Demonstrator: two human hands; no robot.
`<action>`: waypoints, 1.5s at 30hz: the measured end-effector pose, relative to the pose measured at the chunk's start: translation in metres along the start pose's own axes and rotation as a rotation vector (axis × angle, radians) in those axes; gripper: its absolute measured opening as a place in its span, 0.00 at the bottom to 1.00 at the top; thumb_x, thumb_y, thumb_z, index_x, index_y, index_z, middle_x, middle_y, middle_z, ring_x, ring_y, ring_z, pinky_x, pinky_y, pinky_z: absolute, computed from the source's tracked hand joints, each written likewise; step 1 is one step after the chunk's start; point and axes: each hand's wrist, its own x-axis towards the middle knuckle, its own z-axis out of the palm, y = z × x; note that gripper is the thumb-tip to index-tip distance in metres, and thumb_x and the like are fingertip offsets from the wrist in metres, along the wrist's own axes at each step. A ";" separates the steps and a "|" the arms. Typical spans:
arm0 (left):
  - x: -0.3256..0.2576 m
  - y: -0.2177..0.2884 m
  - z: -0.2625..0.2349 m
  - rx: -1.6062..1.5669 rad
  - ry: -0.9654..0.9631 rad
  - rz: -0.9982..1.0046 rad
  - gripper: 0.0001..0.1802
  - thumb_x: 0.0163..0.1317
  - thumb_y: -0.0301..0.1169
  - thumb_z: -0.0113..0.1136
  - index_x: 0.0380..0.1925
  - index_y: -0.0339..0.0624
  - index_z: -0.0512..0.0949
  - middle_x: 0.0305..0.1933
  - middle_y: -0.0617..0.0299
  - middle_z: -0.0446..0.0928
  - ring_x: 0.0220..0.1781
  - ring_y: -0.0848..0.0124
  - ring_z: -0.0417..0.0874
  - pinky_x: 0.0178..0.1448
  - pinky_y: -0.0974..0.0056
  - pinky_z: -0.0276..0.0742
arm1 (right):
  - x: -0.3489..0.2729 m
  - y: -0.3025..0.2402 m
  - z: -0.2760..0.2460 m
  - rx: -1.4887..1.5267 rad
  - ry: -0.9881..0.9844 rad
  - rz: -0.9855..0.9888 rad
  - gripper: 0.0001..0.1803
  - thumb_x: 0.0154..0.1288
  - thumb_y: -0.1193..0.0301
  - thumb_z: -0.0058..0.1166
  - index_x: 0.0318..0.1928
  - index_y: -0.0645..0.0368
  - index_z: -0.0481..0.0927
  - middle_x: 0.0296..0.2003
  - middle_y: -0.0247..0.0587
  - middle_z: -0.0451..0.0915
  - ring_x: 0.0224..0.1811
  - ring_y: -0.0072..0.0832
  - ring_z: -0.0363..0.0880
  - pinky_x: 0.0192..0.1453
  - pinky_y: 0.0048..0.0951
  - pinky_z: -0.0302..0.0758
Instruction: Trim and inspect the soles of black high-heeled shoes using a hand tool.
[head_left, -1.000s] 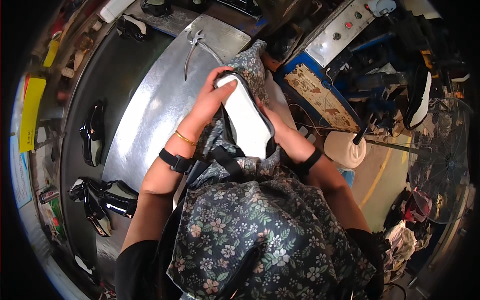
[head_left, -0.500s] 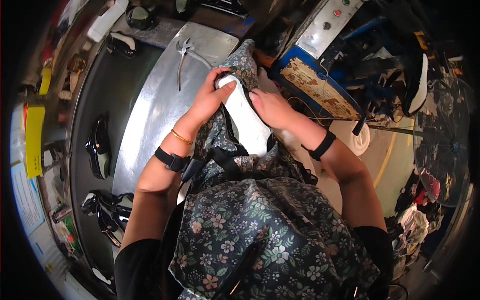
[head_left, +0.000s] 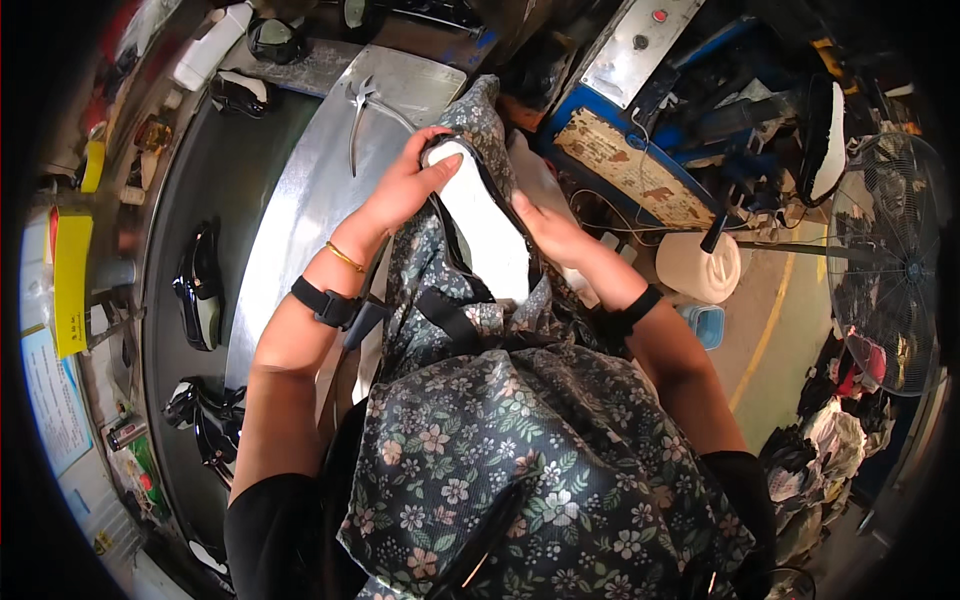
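Note:
A shoe [head_left: 484, 226] lies bottom-up in my lap, its long white underside facing me and a black upper edge around it. My left hand [head_left: 408, 188] grips its far end, the thumb pressed on the white surface and the fingers over the far rim. Against the shoe's right side lies my right hand [head_left: 548, 228], thumb along the edge, most fingers hidden behind it. Dark flowered cloth [head_left: 425, 265] surrounds the shoe.
Pincers [head_left: 358, 115] lie on the metal table [head_left: 290, 215] to the left. Beyond it, a dark belt [head_left: 150, 330] carries several black shoes [head_left: 200, 285]. On the right are a blue machine [head_left: 640, 165], a pale bucket [head_left: 690, 268] and a standing fan [head_left: 890, 265].
My right hand has shifted from the shoe's upper right edge a little down and outward, its fingers now out of sight behind the side. The left hand keeps its grip.

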 end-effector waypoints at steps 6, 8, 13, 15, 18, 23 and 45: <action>0.004 0.005 0.000 -0.043 0.039 -0.044 0.26 0.67 0.33 0.60 0.63 0.42 0.66 0.53 0.61 0.76 0.54 0.73 0.75 0.60 0.68 0.71 | 0.005 0.005 0.018 -0.078 0.056 -0.328 0.29 0.79 0.58 0.40 0.68 0.70 0.62 0.58 0.48 0.75 0.59 0.30 0.73 0.64 0.28 0.68; 0.006 0.008 -0.010 -0.272 -0.033 -0.072 0.26 0.68 0.32 0.58 0.64 0.42 0.66 0.53 0.60 0.77 0.56 0.70 0.77 0.62 0.67 0.72 | 0.001 -0.024 0.018 -0.065 0.042 -0.205 0.28 0.79 0.59 0.41 0.67 0.70 0.63 0.56 0.47 0.76 0.57 0.28 0.73 0.63 0.28 0.69; -0.001 -0.040 0.018 -0.401 0.488 -0.049 0.32 0.76 0.49 0.36 0.65 0.32 0.68 0.65 0.50 0.72 0.65 0.57 0.72 0.69 0.57 0.66 | 0.043 -0.008 0.042 0.186 0.109 -0.273 0.34 0.77 0.55 0.41 0.67 0.74 0.61 0.57 0.57 0.76 0.60 0.37 0.75 0.63 0.32 0.69; -0.007 -0.025 0.015 0.286 0.582 -0.192 0.31 0.77 0.48 0.32 0.52 0.32 0.76 0.52 0.40 0.79 0.54 0.47 0.80 0.61 0.51 0.73 | 0.042 -0.015 0.048 -0.077 0.182 -0.271 0.35 0.77 0.54 0.39 0.67 0.75 0.59 0.56 0.63 0.75 0.60 0.44 0.75 0.63 0.35 0.70; -0.009 0.024 0.014 0.927 0.477 -0.294 0.30 0.76 0.46 0.31 0.42 0.32 0.78 0.42 0.37 0.82 0.47 0.44 0.83 0.54 0.47 0.76 | 0.017 -0.053 0.070 -0.444 0.207 -0.126 0.37 0.76 0.56 0.35 0.68 0.79 0.48 0.50 0.78 0.73 0.56 0.65 0.72 0.61 0.49 0.69; -0.001 0.054 -0.004 1.116 0.125 -0.185 0.32 0.73 0.50 0.39 0.48 0.26 0.74 0.53 0.35 0.77 0.55 0.47 0.81 0.57 0.50 0.75 | 0.045 -0.018 0.081 -0.253 0.437 -0.428 0.35 0.77 0.59 0.39 0.68 0.78 0.52 0.56 0.77 0.70 0.61 0.59 0.71 0.63 0.43 0.68; -0.133 0.000 0.037 0.094 -0.205 -0.370 0.50 0.58 0.41 0.72 0.73 0.32 0.53 0.62 0.55 0.73 0.61 0.71 0.72 0.67 0.67 0.65 | 0.199 -0.127 0.127 -1.382 0.344 -0.227 0.39 0.58 0.41 0.56 0.53 0.65 0.81 0.58 0.58 0.71 0.63 0.47 0.68 0.68 0.40 0.65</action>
